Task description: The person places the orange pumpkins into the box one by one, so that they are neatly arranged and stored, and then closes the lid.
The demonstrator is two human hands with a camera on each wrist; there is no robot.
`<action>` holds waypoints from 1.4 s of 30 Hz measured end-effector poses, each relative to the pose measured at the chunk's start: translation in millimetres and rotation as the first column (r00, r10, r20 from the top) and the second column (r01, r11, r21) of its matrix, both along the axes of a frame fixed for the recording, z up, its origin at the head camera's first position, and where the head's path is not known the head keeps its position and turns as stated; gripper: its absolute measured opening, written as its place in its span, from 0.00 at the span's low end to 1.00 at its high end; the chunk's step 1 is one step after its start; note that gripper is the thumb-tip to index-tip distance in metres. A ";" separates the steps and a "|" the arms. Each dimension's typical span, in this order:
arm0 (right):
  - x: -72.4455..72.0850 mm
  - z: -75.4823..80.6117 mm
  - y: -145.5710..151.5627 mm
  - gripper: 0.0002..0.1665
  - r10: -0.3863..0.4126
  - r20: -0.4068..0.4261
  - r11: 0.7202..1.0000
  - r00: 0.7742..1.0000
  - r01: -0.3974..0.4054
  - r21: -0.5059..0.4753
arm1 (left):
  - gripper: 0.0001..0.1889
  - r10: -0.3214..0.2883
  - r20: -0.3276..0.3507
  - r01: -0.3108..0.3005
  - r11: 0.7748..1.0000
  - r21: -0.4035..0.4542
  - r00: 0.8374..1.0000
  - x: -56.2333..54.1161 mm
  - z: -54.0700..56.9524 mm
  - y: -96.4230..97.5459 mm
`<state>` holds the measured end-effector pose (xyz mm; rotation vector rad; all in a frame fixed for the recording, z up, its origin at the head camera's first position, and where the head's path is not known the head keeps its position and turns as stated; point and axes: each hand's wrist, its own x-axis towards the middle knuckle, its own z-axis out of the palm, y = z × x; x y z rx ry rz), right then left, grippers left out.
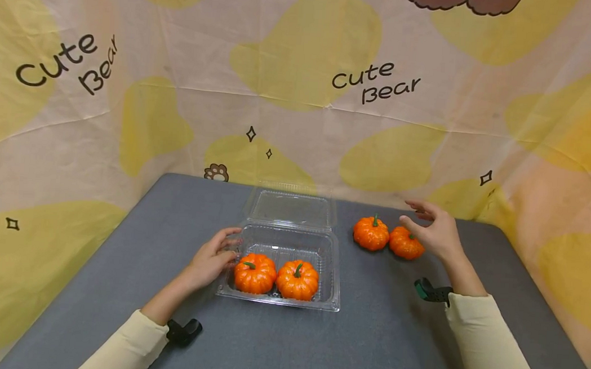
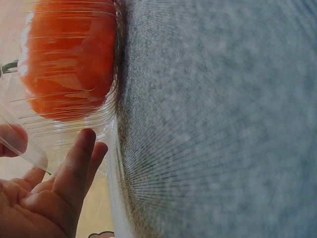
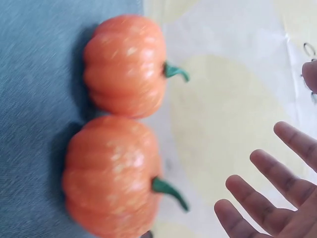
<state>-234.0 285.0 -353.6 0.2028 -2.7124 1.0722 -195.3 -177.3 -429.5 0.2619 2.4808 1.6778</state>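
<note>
Two small orange pumpkins, a left one [image 1: 254, 274] and a right one [image 1: 297, 280], sit side by side at the front of a clear plastic clamshell container [image 1: 334, 277]. My left hand [image 1: 213, 263] holds the container's left rim, its thumb and fingers on either side of the edge in the left wrist view. My right hand [image 1: 436, 231] is raised, fingers spread and holding nothing, beside two more pumpkins on the table. Of these, the left pumpkin [image 1: 371, 234] stands close against the right pumpkin [image 1: 406, 244]; both have green stems in the right wrist view.
The container's lid [image 1: 291, 208] lies folded back toward the rear of the grey table [image 1: 377, 336]. A patterned cloth [image 1: 304, 49] rises behind the table and along its sides. Dark bands with cameras sit at both wrists.
</note>
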 end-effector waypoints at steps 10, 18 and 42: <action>-3.5 -21.0 18.3 0.33 -0.075 0.057 0.996 0.996 0.072 0.045 | 0.27 -0.004 0.004 0.004 1.000 0.001 1.000 0.0 -0.1 -0.5; -6.3 -38.8 30.9 0.33 -0.096 0.097 0.994 0.991 0.091 0.056 | 0.27 -0.004 0.011 0.004 1.000 0.006 1.000 0.9 0.9 -0.3; -8.9 -65.7 40.3 0.30 -0.090 0.165 0.995 0.982 0.094 -0.016 | 0.26 0.002 0.008 -0.002 1.000 0.006 1.000 -1.9 -1.5 0.0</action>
